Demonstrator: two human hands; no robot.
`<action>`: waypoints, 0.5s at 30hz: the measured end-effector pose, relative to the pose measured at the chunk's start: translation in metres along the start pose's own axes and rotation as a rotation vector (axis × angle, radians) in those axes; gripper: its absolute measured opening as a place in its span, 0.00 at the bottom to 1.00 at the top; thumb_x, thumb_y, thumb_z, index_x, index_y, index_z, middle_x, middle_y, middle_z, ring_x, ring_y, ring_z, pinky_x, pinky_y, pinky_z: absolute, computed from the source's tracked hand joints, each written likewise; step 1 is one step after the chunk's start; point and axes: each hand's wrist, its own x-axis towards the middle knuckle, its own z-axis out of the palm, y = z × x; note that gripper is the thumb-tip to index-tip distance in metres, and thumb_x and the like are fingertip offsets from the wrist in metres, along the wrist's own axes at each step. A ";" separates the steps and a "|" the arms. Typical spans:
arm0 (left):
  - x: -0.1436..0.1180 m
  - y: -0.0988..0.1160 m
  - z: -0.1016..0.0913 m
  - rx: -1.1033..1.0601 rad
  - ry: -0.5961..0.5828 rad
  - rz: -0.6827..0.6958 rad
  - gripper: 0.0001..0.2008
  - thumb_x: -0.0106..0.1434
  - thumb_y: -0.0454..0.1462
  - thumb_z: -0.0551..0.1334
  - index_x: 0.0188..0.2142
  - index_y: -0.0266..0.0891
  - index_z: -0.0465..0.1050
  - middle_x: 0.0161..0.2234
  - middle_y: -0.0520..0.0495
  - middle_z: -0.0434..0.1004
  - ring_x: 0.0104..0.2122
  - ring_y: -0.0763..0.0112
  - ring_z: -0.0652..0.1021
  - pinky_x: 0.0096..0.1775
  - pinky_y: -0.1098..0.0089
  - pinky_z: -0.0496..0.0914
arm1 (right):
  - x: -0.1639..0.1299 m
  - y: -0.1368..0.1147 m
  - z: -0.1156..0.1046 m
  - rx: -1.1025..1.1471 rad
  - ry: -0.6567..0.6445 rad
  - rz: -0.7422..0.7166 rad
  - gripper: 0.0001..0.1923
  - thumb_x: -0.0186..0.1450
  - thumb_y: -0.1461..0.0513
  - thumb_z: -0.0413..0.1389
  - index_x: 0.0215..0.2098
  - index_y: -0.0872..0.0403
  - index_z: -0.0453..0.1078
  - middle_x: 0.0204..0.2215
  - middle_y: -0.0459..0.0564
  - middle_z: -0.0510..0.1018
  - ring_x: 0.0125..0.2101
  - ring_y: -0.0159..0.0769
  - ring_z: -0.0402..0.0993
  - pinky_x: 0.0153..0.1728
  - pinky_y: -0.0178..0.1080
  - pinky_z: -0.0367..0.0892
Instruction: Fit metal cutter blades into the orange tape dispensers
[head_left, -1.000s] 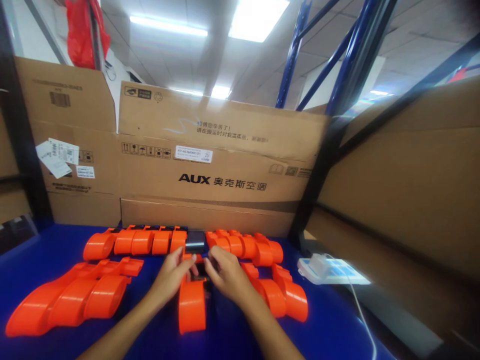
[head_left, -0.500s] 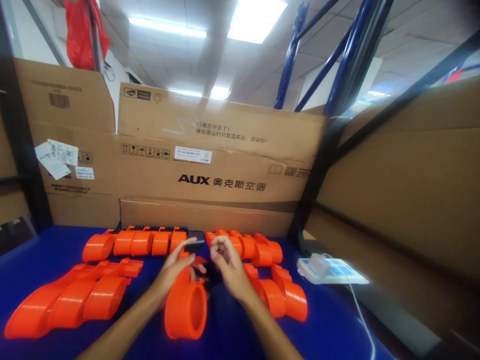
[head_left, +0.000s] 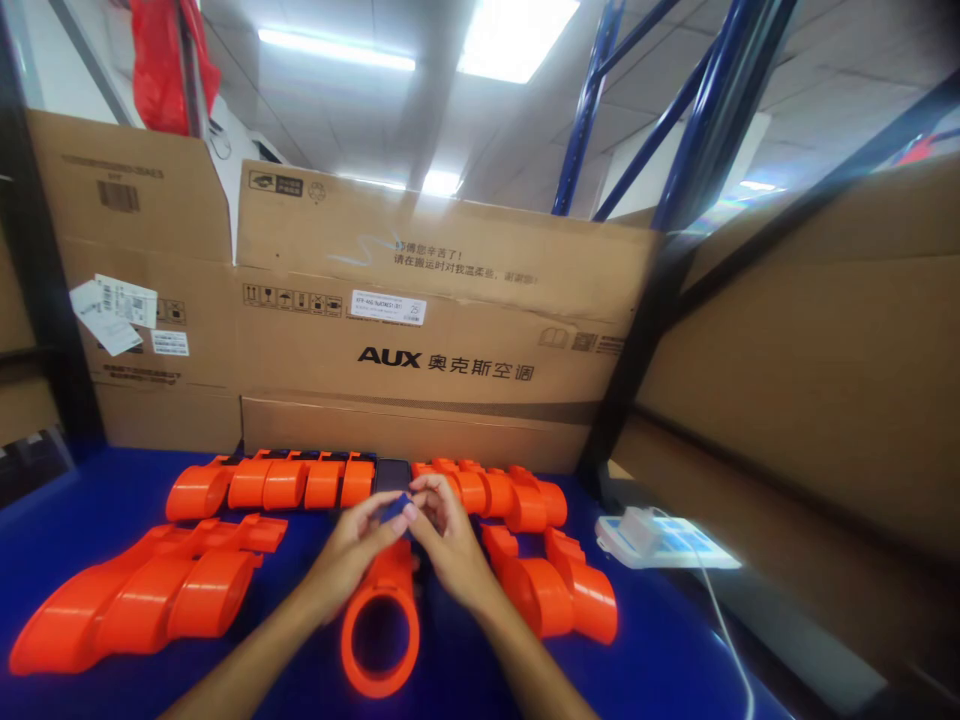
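My left hand [head_left: 351, 550] and my right hand [head_left: 450, 545] meet at their fingertips over the middle of the table. Between the fingertips is a small dark blue piece [head_left: 396, 507], pinched by both hands. Below it is an orange plastic part [head_left: 381, 690] with a round ring end, the ring's opening facing me. Its upper end lies behind my left hand, whose lower fingers are hidden around it. Just beyond the fingers lies a dark flat rectangular object [head_left: 393, 473].
Similar orange parts stand in rows: back left [head_left: 283, 485], front left [head_left: 142, 600], back right [head_left: 525, 505] and front right [head_left: 551, 595]. A white power strip [head_left: 667, 540] with a cable is at right. Cardboard [head_left: 420, 420] walls the back beside a dark post [head_left: 615, 400].
The orange part has tilted so its ring faces me. My right hand has closed in toward my left, and the small blue piece now shows between the fingertips of both.
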 end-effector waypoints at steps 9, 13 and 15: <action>0.007 -0.001 -0.009 0.077 0.028 0.055 0.22 0.55 0.40 0.71 0.49 0.38 0.77 0.47 0.40 0.81 0.48 0.54 0.79 0.51 0.61 0.70 | 0.001 -0.006 0.004 -0.082 -0.030 -0.033 0.14 0.67 0.52 0.56 0.43 0.48 0.60 0.33 0.44 0.68 0.34 0.34 0.68 0.36 0.36 0.65; 0.008 0.004 -0.015 -0.053 0.050 -0.059 0.24 0.58 0.44 0.68 0.52 0.36 0.74 0.40 0.37 0.84 0.33 0.55 0.83 0.34 0.63 0.76 | -0.001 -0.017 -0.010 -0.346 -0.002 -0.054 0.14 0.73 0.52 0.45 0.51 0.49 0.61 0.34 0.46 0.72 0.36 0.36 0.70 0.41 0.40 0.65; 0.009 0.006 -0.021 -0.191 0.061 -0.140 0.26 0.60 0.48 0.65 0.52 0.34 0.73 0.35 0.36 0.84 0.27 0.56 0.83 0.27 0.64 0.74 | -0.004 -0.025 -0.017 -0.533 -0.028 -0.050 0.13 0.72 0.54 0.46 0.50 0.49 0.63 0.32 0.46 0.72 0.33 0.36 0.69 0.37 0.39 0.64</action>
